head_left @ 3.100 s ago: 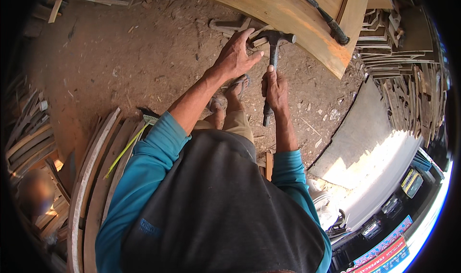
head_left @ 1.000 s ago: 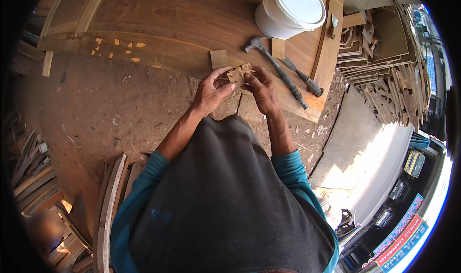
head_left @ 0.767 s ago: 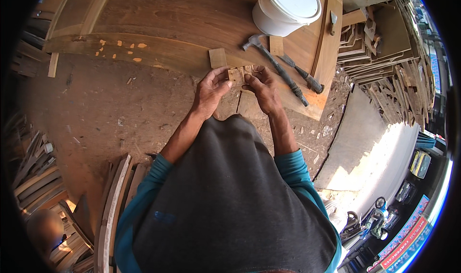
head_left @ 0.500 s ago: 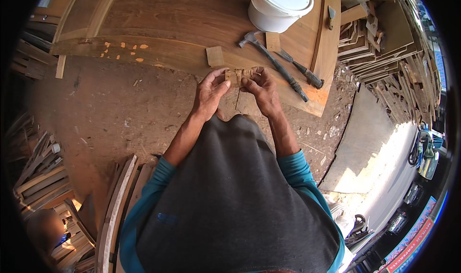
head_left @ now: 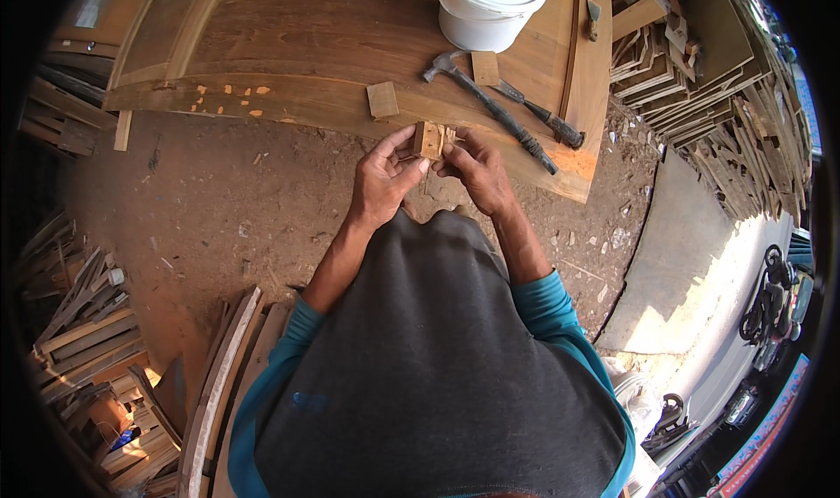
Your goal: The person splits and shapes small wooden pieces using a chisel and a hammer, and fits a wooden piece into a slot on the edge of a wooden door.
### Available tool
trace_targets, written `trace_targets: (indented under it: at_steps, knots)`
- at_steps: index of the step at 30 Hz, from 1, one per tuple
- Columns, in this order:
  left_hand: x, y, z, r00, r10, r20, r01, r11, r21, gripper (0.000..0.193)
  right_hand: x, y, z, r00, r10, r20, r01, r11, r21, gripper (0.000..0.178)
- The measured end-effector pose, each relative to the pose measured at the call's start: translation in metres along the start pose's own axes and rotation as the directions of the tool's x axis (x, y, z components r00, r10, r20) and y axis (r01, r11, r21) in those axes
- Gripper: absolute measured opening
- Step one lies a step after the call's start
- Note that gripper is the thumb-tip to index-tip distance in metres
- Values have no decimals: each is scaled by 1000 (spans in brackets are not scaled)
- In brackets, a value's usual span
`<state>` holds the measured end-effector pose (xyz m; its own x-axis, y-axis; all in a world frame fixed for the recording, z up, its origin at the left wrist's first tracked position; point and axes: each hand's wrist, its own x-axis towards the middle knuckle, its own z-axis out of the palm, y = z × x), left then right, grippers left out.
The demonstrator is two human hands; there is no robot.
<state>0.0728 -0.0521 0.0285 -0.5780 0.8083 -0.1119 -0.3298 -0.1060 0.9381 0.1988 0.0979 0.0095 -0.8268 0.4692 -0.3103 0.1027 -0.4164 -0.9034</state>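
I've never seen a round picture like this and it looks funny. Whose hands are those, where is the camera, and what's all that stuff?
The camera sits on a person's head and looks down, so the picture bends at its edges. The two hands are that person's own. The left hand and right hand together hold a small wooden block. In front lies a big wooden panel on the dirt ground. On it are a white bucket, a hammer, a chisel and two small wood squares. Stacks of wood lie at both sides.
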Motion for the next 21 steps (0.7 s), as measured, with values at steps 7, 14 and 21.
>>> trace_targets:
  at_steps: [7, 14, 21]
  knots:
    - [-2, 9, 6, 1000, 17, 0, -17, 1000, 17, 47, -4, 4, 5, 983, 96, 154, -151, 904, 399, 44]
    - [-1, -5, -12, 998, 38, -41, -28, 972, 232, 43, -1, 20, 5, 958, 99, 270, -232, 822, 520, 29]
    - [-4, -3, -17, 994, 48, -95, -37, 992, 119, 42, -4, 33, 17, 922, 259, 287, -366, 826, 429, 32]
